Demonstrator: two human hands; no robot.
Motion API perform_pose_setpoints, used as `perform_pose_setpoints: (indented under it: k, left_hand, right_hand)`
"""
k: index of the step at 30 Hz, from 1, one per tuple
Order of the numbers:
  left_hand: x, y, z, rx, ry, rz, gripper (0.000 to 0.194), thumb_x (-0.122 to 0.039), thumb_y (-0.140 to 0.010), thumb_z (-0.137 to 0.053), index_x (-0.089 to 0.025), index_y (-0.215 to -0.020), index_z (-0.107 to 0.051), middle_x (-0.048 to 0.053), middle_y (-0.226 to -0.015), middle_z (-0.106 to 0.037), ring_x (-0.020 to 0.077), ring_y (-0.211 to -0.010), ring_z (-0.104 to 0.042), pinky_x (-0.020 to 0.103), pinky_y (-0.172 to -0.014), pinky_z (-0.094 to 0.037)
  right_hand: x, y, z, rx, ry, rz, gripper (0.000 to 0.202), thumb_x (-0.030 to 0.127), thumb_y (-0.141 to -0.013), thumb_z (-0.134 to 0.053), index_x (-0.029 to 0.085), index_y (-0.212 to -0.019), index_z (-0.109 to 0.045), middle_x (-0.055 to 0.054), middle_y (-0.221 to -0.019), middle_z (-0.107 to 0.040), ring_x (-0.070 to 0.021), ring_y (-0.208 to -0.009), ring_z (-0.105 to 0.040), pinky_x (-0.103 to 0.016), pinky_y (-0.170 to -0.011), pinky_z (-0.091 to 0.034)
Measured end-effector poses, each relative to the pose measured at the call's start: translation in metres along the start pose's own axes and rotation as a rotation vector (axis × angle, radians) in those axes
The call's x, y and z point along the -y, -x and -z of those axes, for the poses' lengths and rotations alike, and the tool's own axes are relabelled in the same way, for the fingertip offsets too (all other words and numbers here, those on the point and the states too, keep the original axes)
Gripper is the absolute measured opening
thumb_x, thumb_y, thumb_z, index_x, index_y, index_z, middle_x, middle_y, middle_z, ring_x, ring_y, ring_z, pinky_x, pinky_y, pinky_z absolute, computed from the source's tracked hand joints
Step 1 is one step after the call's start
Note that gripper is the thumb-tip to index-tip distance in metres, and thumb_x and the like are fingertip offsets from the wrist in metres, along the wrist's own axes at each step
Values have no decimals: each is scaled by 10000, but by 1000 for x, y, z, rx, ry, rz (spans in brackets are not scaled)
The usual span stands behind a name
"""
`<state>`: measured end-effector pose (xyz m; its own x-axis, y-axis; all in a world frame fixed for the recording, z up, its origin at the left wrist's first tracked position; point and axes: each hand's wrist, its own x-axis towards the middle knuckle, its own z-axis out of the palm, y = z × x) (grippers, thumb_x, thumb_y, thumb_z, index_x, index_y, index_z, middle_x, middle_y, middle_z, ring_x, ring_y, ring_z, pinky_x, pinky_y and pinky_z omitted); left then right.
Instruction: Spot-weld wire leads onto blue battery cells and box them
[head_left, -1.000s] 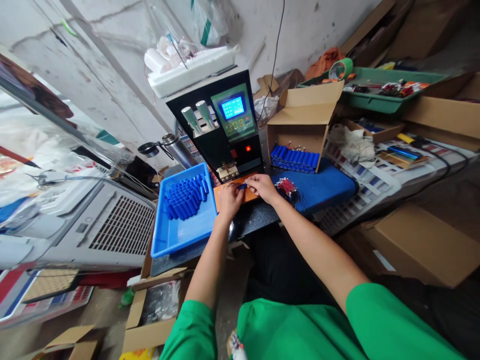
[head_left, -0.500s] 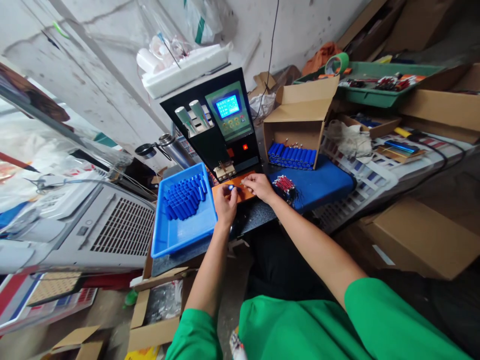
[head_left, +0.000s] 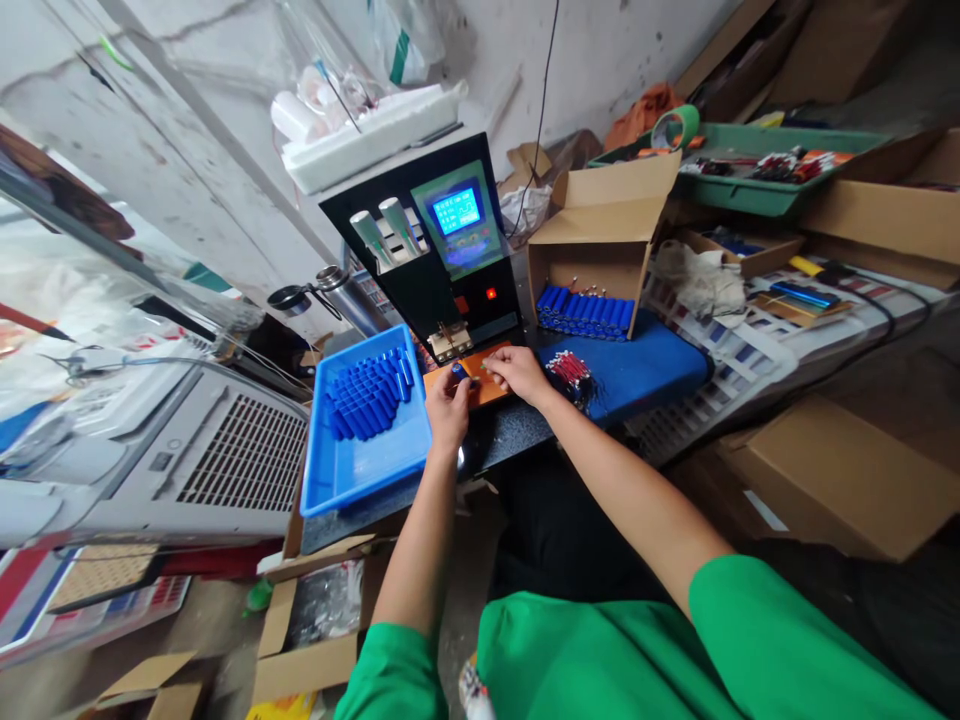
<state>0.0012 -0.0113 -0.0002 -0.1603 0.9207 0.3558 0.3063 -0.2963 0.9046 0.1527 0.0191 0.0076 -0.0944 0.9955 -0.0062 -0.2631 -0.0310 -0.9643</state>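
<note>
My left hand (head_left: 448, 408) is closed around a blue cylindrical battery cell (head_left: 459, 371), tilted up above the orange plate (head_left: 491, 392) at the front of the welding machine (head_left: 442, 240). Beside it, my right hand (head_left: 519, 374) pinches something small and pale over the same plate; its kind is too small to make out. The machine's metal electrodes (head_left: 450, 340) stand just behind both hands. To the left, a blue tray (head_left: 352, 490) holds many blue battery cells (head_left: 367, 395). Right of my right hand lies a bundle of red and black wires with white connectors (head_left: 570, 370).
An open cardboard box (head_left: 592, 225) with rows of blue cells stands behind the wires. A steel flask (head_left: 349, 300) is behind the tray. Further right are a green tray (head_left: 772, 195) and a white plastic crate (head_left: 720, 400). Cardboard boxes (head_left: 307, 670) sit below the table.
My left hand has shifted slightly left and turned the battery cell, so its bright end has gone from view and its blue side shows. My right hand has barely moved.
</note>
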Motion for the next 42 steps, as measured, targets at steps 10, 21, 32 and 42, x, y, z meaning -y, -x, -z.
perform_pose_setpoints:
  k: [10, 21, 32, 42]
  left_hand:
    - [6, -12, -6, 0, -24, -15, 196, -270, -813, -680, -178, -986, -672, 46, -888, -731, 163, -796, -687, 304, -774, -574]
    - [8, -6, -8, -11, -36, -25, 250, -267, -854, -655, -177, -1088, -661, 54, -953, -731, 163, -837, -693, 298, -800, -562]
    - [9, -4, -8, -12, -97, -38, 186, -257, -861, -641, -191, -1032, -671, 29, -900, -714, 149, -788, -679, 282, -777, -559]
    - [14, -3, -9, -13, -75, -29, 281, -279, -867, -640, -191, -1128, -695, 55, -979, -750, 173, -828, -703, 303, -797, -565]
  right_hand:
    - [11, -3, -4, -26, 2, -21, 240, 316, -742, -761, 153, -633, -623, 4, -510, -593, -72, -423, -493, -170, -375, -355]
    - [4, -4, -28, -108, -109, 0, 292, 356, -726, -724, 179, -571, -550, 45, -485, -488, -57, -421, -392, -201, -416, -285]
    - [-8, -12, -40, -163, -21, 103, 255, 399, -718, -688, 202, -612, -566, 35, -535, -540, -103, -525, -482, -220, -494, -347]
    - [-5, -12, -37, -152, 75, 123, 221, 390, -702, -677, 209, -615, -585, 3, -579, -605, -156, -625, -579, -238, -533, -381]
